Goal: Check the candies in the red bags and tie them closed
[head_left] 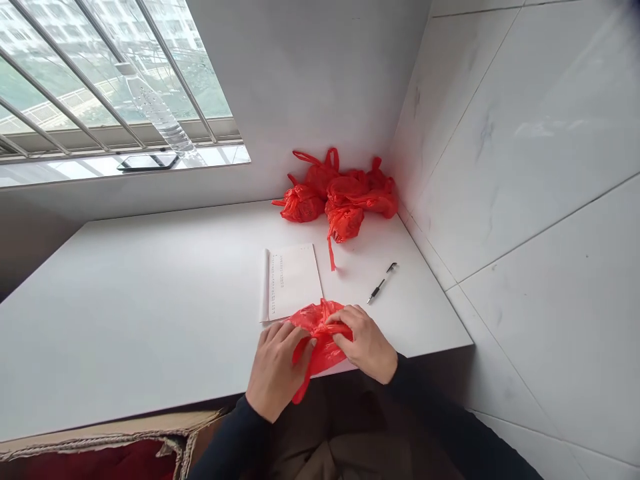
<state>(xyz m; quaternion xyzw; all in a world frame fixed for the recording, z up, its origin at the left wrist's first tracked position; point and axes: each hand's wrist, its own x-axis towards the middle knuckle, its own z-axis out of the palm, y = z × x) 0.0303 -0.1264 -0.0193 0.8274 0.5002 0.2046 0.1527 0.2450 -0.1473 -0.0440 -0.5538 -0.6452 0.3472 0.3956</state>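
Between left hand (277, 363) and right hand (367, 343), gripped by both (neither clearly nearer): red plastic bag (326, 353) at front edge of white table (150, 300), gathered plastic crosswise from hand to hand, just nearside of notebook (295, 280)

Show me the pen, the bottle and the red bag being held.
Pen (383, 283), head view: middle of the barrel.
Bottle (159, 113), head view: middle of the clear side.
Held red bag (326, 351), head view: plastic near the middle.
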